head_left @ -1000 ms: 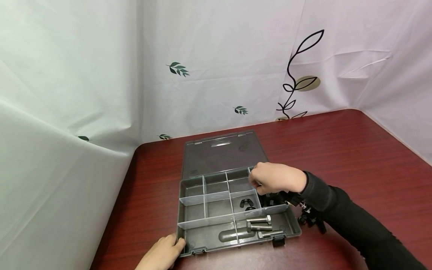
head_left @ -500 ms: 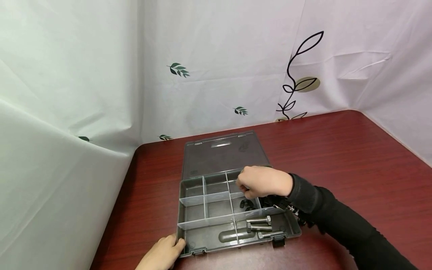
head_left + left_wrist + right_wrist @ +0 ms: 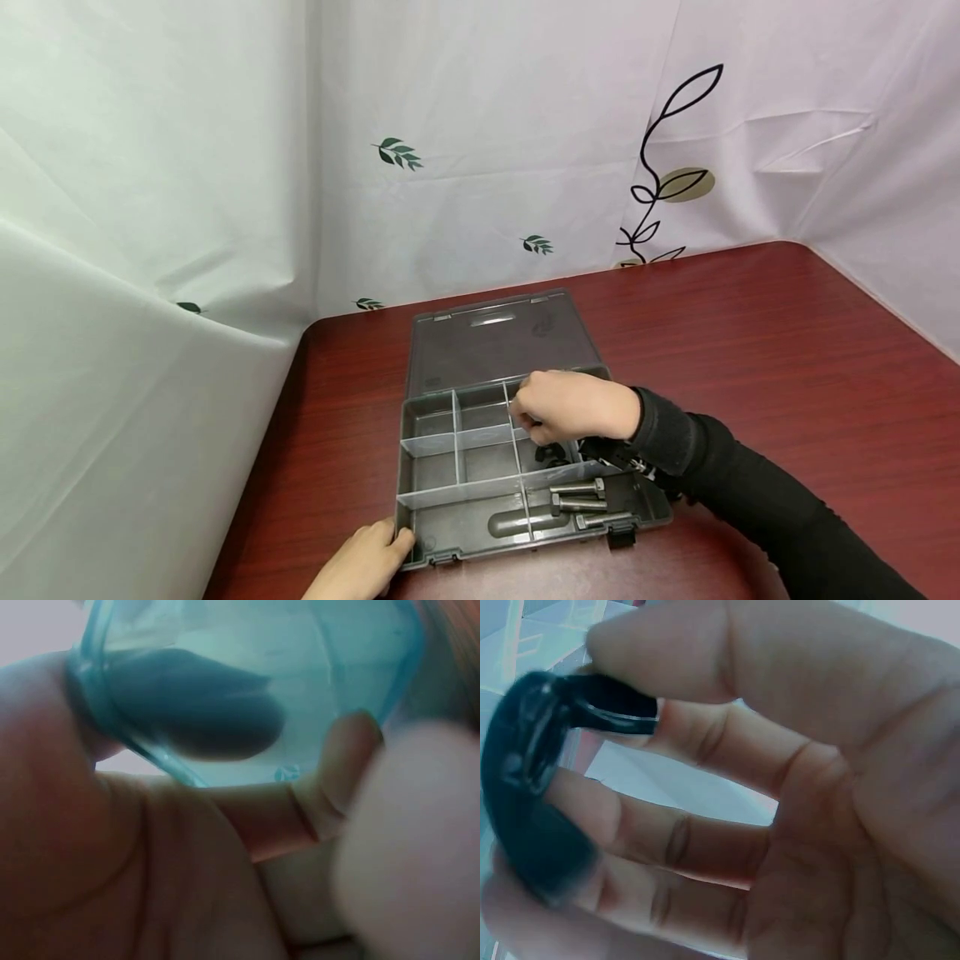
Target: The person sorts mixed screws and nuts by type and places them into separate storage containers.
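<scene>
My left hand (image 3: 360, 560) grips the front left corner of a grey divided organizer box (image 3: 450, 525), thumb over the rim. In the left wrist view the clear wall of the box (image 3: 225, 682) lies between thumb and fingers. Over the back compartments hovers my right hand (image 3: 573, 406), palm down. It pinches a black wing nut (image 3: 525, 772), seen close in the right wrist view. Black wing nuts (image 3: 550, 454) lie in the compartment below that hand. Several silver hex bolts (image 3: 583, 505) lie in the front right compartment.
The box's smoky lid (image 3: 495, 342) lies folded back on the red-brown table (image 3: 750, 333). Small black parts (image 3: 675, 497) right of the box are mostly hidden by the right sleeve (image 3: 750, 475). White cloth (image 3: 480, 125) hangs behind the table and at both sides.
My right hand has moved left across the box, from its right-hand compartments toward the middle. The sleeve now covers most of the black parts beside the box. My left hand has stayed put.
</scene>
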Motion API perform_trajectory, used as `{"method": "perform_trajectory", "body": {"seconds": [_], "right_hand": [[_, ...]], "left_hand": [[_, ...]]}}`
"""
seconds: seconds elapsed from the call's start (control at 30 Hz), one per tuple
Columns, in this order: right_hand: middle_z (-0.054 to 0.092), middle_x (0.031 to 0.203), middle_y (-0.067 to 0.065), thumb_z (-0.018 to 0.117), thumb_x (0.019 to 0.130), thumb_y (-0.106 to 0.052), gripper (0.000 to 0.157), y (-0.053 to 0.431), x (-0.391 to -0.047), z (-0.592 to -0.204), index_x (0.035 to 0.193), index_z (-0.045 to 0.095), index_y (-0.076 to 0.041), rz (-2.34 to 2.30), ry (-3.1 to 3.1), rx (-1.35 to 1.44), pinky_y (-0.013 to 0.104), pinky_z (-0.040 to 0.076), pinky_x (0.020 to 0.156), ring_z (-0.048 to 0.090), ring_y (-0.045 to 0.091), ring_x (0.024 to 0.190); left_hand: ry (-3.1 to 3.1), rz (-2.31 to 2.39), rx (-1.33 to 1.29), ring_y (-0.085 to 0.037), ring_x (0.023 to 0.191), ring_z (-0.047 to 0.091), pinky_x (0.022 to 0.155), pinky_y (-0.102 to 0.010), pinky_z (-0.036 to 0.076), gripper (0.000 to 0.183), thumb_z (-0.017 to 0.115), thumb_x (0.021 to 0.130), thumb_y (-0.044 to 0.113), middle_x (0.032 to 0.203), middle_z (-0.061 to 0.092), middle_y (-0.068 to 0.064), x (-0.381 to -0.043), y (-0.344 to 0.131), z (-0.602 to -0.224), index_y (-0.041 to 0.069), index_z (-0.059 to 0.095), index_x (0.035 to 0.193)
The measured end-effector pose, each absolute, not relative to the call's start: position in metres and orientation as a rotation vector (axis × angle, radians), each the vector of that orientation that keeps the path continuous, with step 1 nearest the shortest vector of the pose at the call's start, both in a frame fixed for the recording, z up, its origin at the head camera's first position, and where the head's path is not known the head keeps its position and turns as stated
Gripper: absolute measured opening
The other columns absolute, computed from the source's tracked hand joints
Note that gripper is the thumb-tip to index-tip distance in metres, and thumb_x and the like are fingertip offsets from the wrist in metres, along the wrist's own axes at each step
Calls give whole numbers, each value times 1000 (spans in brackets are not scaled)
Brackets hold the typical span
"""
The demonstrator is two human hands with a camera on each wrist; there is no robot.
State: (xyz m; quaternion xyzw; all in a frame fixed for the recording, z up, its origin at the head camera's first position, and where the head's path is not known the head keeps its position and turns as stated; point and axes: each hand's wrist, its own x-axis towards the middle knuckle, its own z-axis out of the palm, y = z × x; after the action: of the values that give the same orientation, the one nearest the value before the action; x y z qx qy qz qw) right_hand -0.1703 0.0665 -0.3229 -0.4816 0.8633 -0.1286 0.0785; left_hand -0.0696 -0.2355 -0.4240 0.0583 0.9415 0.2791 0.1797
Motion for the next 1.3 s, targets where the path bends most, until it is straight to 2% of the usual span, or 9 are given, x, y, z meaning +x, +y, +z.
{"method": "perform_trajectory", "body": {"seconds": [0.07, 0.2, 0.3, 0.43, 0.67, 0.97, 1.13, 1.3], "right_hand": [[55, 80, -6, 64, 79, -13, 9, 66, -170, -323, 87, 62, -16, -347, 2616, -1414, 22, 38, 58, 48, 8, 68], [54, 95, -1, 71, 78, -28, 39, 69, -169, -324, 115, 62, -18, -236, 2691, -1373, 26, 42, 64, 51, 16, 84], [52, 100, 1, 73, 75, -33, 52, 72, -170, -325, 122, 58, -19, -188, 2730, -1406, 27, 43, 67, 49, 18, 87], [53, 108, 4, 74, 74, -32, 56, 75, -171, -326, 126, 56, -20, -168, 2741, -1432, 28, 43, 68, 49, 19, 90], [53, 105, 2, 75, 73, -29, 58, 83, -170, -326, 127, 55, -21, -177, 2740, -1382, 29, 43, 66, 49, 20, 86], [52, 110, 5, 73, 73, -23, 61, 101, -170, -326, 130, 52, -20, -201, 2732, -1234, 30, 44, 62, 51, 23, 92], [52, 107, 5, 72, 72, -17, 62, 112, -171, -327, 130, 51, -18, -231, 2741, -1230, 27, 41, 59, 51, 22, 87], [52, 108, 9, 70, 74, -14, 61, 123, -172, -326, 132, 50, -14, -326, 2701, -1177, 26, 41, 61, 49, 15, 78]], "left_hand": [[2663, 791, 164, -16, 55, 38, 56, -32, 35, 30, 45, 91, 29, 60, 39, 1, -69, -235, -424, 13, 42, 66], [2650, 797, 160, -16, 54, 40, 54, -32, 35, 31, 44, 92, 30, 60, 42, 1, -69, -235, -425, 13, 43, 67], [2648, 797, 157, -16, 53, 40, 53, -32, 34, 31, 44, 93, 30, 60, 43, 1, -69, -235, -425, 13, 43, 67], [2662, 787, 158, -16, 54, 41, 55, -32, 35, 30, 44, 92, 30, 60, 43, 1, -70, -235, -425, 13, 43, 67], [2668, 765, 150, -17, 59, 40, 59, -34, 36, 30, 45, 92, 30, 61, 39, 0, -70, -235, -426, 13, 43, 68], [2647, 797, 151, -17, 56, 40, 57, -33, 36, 30, 44, 92, 29, 60, 41, 0, -69, -235, -424, 13, 44, 67], [2616, 834, 140, -16, 50, 42, 51, -33, 34, 30, 44, 92, 29, 57, 44, 1, -68, -235, -425, 13, 44, 67], [2612, 838, 139, -16, 49, 42, 50, -33, 34, 30, 44, 92, 29, 57, 44, 1, -68, -234, -424, 13, 44, 68]]}}
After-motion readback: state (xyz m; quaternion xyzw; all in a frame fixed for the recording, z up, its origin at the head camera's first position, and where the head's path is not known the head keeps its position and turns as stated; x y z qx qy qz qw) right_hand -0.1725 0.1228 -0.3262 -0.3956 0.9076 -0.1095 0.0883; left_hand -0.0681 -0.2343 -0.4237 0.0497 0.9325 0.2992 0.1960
